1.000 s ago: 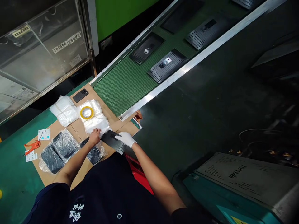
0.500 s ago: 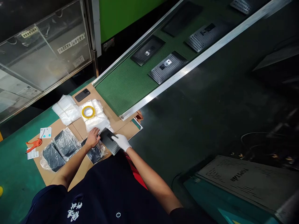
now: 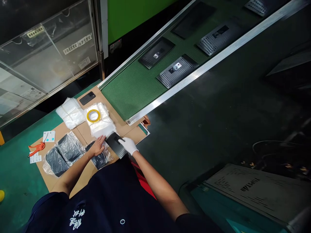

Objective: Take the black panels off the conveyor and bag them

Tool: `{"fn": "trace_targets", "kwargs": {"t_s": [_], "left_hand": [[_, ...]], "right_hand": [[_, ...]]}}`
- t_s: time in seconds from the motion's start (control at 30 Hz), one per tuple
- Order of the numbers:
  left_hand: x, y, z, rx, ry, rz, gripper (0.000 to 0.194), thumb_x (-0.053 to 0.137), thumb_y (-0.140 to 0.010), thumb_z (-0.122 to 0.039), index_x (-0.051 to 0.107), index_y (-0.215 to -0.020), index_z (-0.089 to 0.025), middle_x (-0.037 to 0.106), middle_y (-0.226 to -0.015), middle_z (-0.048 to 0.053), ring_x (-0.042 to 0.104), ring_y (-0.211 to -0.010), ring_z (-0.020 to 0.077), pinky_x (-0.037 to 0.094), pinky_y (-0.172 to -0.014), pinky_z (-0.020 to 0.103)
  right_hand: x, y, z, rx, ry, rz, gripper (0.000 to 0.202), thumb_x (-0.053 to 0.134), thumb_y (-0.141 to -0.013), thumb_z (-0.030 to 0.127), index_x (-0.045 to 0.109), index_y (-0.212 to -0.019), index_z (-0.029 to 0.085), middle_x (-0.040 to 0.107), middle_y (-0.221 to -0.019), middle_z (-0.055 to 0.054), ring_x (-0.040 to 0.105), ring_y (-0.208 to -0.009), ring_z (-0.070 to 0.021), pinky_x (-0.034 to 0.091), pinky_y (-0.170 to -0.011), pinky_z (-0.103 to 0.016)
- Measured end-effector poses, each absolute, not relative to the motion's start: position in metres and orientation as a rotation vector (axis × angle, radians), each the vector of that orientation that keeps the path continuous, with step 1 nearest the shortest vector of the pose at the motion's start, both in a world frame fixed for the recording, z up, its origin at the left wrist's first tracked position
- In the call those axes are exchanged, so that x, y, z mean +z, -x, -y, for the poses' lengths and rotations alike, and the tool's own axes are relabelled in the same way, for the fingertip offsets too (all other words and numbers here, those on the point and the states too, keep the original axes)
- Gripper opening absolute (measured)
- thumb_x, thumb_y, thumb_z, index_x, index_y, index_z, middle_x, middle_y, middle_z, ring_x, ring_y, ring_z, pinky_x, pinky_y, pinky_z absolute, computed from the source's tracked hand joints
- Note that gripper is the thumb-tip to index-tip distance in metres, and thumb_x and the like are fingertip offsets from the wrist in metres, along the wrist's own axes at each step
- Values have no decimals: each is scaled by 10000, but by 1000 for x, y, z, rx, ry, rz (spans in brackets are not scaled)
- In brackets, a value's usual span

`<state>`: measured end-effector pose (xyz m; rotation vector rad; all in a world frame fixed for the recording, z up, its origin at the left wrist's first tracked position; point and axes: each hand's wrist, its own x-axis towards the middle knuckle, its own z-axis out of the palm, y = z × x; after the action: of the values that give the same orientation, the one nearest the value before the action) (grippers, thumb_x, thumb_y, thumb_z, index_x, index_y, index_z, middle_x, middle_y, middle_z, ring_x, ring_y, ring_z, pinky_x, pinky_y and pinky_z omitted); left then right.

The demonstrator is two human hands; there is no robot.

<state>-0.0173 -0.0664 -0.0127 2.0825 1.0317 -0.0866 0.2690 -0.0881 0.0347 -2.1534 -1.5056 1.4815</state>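
Note:
My right hand (image 3: 128, 145), in a white glove, grips a dark perforated panel (image 3: 116, 146) by its right side. The panel is tilted near the cardboard's front edge. My bare left hand (image 3: 97, 146) has its fingers stretched out at the lower edge of a stack of clear plastic bags (image 3: 102, 127), just left of the panel. Under my left wrist lies a bagged dark panel (image 3: 99, 160). Two more bagged panels (image 3: 69, 149) (image 3: 56, 162) rest on the cardboard (image 3: 82, 187) to the left.
A green conveyor (image 3: 128, 94) with several dark panels (image 3: 178, 70) slopes up to the right. Yellow tape (image 3: 93, 116) sits on the bags. A phone (image 3: 87, 98), more bags (image 3: 70, 113), an orange tool (image 3: 37, 148) and labels (image 3: 49, 136) lie around the cardboard.
My left hand's fingers have straightened and spread beside the bag stack. The gripped panel has shifted slightly in my right hand. The whole view has moved a little.

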Motion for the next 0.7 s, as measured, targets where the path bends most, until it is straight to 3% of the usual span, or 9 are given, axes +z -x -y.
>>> {"fn": "trace_targets", "kwargs": {"t_s": [0.17, 0.4, 0.57, 0.7], "left_hand": [[-22, 25, 66, -171, -2104, -1092, 893, 515, -814, -102, 183, -1641, -38, 282, -1703, 230, 156, -1620, 326, 183, -1312, 575], [-19, 17, 71, -160, -2245, -1007, 878, 463, -803, -18, 235, -1647, -108, 273, -1721, 168, 83, -1631, 290, 200, -1308, 565], [-8, 15, 66, -62, -2349, -965, 755, 405, -911, -35, 249, -1644, -121, 297, -1712, 166, 63, -1633, 260, 218, -1305, 566], [4, 17, 56, 137, -2442, -961, 611, 340, -1014, -115, 336, -1621, -181, 436, -1650, 136, 199, -1612, 221, 302, -1286, 543]], "right_hand": [[30, -272, 92, 1464, 2162, 1468, 316, 603, -984, 409, 777, -883, 166, 789, -913, -99, 684, -857, -220, 395, -707, -267], [23, -263, 90, 1482, 2082, 1385, 304, 627, -950, 415, 777, -843, 174, 784, -871, -89, 672, -816, -216, 412, -700, -272], [26, -261, 84, 1522, 1983, 1259, 284, 611, -925, 413, 759, -891, 173, 770, -896, -80, 656, -851, -215, 449, -757, -279], [45, -253, 75, 1517, 1927, 1170, 301, 594, -892, 419, 686, -727, 184, 681, -743, -28, 590, -775, -188, 429, -704, -275]]}}
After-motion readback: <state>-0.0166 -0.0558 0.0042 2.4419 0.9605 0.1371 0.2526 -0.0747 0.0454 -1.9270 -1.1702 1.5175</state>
